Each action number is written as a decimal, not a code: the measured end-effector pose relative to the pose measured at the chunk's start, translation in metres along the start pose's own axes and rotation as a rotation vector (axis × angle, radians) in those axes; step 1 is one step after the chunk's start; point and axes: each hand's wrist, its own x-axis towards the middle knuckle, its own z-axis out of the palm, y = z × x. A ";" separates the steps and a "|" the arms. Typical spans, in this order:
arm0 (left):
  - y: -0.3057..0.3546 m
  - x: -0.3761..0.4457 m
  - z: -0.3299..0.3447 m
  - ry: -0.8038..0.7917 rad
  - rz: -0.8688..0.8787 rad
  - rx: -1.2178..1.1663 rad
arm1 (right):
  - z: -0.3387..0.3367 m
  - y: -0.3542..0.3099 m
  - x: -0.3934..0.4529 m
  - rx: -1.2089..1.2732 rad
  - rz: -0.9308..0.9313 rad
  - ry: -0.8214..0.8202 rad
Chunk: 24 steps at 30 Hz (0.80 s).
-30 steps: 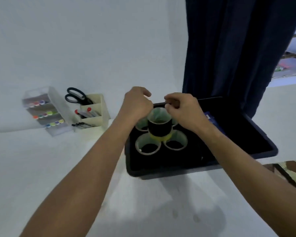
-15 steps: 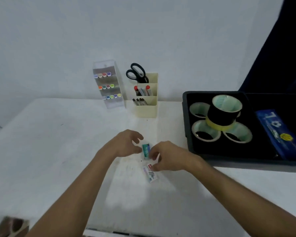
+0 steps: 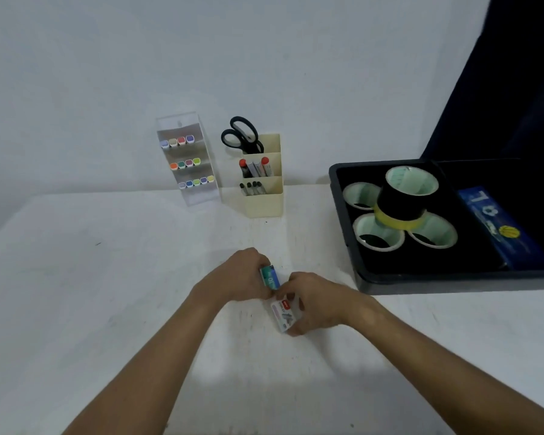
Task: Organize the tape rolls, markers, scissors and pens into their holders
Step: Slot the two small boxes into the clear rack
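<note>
White tabletop (image 3: 76,293), left hand (image 3: 242,279) gripping teal box (image 3: 270,275), right hand (image 3: 314,304) gripping white box (image 3: 284,315), tape rolls (image 3: 402,205) well right in tray (image 3: 352,255).

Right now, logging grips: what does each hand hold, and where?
Left hand pinches the green box at its side; right hand grips the white box by its edges.

Black-handled scissors (image 3: 242,135) stand in a cream holder (image 3: 265,196), rainbow-capped markers (image 3: 187,162) fill a clear rack (image 3: 198,196), and black tape (image 3: 402,202) tops yellow tape (image 3: 390,221).
</note>
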 end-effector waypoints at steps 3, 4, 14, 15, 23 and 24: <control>-0.014 -0.002 0.001 0.015 0.014 0.051 | 0.001 0.001 0.009 0.030 0.036 0.057; -0.020 -0.003 0.001 0.019 0.014 0.066 | 0.001 0.000 0.014 0.035 0.043 0.074; -0.060 -0.017 -0.008 0.062 -0.073 0.141 | -0.002 -0.021 0.061 0.072 0.059 0.131; -0.064 -0.018 -0.009 0.062 -0.081 0.140 | -0.003 -0.023 0.065 0.073 0.062 0.133; -0.097 -0.022 -0.019 0.084 -0.145 0.113 | -0.005 -0.033 0.106 0.044 0.048 0.146; -0.099 -0.021 -0.019 0.095 -0.157 0.103 | -0.006 -0.033 0.110 0.051 0.050 0.159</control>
